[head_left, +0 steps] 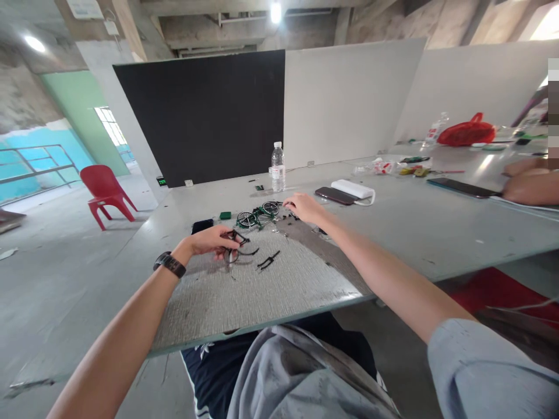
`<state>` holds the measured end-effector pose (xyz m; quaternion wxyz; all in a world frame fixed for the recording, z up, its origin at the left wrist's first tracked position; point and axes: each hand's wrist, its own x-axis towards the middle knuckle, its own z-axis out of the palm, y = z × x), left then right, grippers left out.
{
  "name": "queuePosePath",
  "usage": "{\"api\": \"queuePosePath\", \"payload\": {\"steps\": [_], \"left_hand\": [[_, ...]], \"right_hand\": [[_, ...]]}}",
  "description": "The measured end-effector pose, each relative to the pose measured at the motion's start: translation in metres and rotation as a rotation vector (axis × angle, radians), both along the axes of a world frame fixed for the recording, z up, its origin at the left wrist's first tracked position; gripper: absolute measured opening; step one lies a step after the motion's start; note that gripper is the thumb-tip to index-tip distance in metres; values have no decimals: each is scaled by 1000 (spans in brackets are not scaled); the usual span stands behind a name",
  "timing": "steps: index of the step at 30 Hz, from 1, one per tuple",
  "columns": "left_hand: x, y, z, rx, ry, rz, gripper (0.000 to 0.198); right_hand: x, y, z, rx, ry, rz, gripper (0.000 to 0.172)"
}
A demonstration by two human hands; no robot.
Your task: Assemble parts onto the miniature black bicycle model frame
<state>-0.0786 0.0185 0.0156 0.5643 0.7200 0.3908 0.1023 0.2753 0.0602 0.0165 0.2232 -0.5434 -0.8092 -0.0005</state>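
My left hand (217, 240), with a black band on the wrist, is closed around a small black model bicycle frame (240, 237); a thin curved black piece sticks out below it. A black model fork (268, 261) lies on the textured mat (244, 302) just right of that hand. Further back, a green model bicycle (258, 216) with two spoked wheels lies on the table. My right hand (302, 208) is stretched out beside its right wheel, fingers pinched together low over the tabletop. What they hold, if anything, I cannot make out. Small dark parts (292, 219) lie scattered below this hand.
A water bottle (278, 167) stands behind the bicycle. A dark phone (335, 196) and a white power bank (353, 190) lie to the right. A green block (225, 215) and a black object (202, 225) sit at left. Another person's arm (528, 189) rests at far right.
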Motion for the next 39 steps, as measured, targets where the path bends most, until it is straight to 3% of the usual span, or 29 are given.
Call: {"api": "queuePosePath", "payload": {"steps": [3,7,10,13,21,39], "left_hand": [[18,-5,-2,252,-140,197,43],[36,-13,-6,647,-48,346,35],[40,-16,-9,942,78,331,30],[40,-13,-13,1097,124,266,30],[35,-9,-15,1098,159,246,26],[31,-7,-12,1131,240,188,27]], "right_hand": [[-17,-15,8,71,35,62,40],[-46,-35,10,223,165,226,37],[-62,-46,8,271,225,287,35],[-71,-51,4,254,212,344,36],[-78,-56,-2,272,154,455,36],[-83,-55,-11,200,269,493,31]]}}
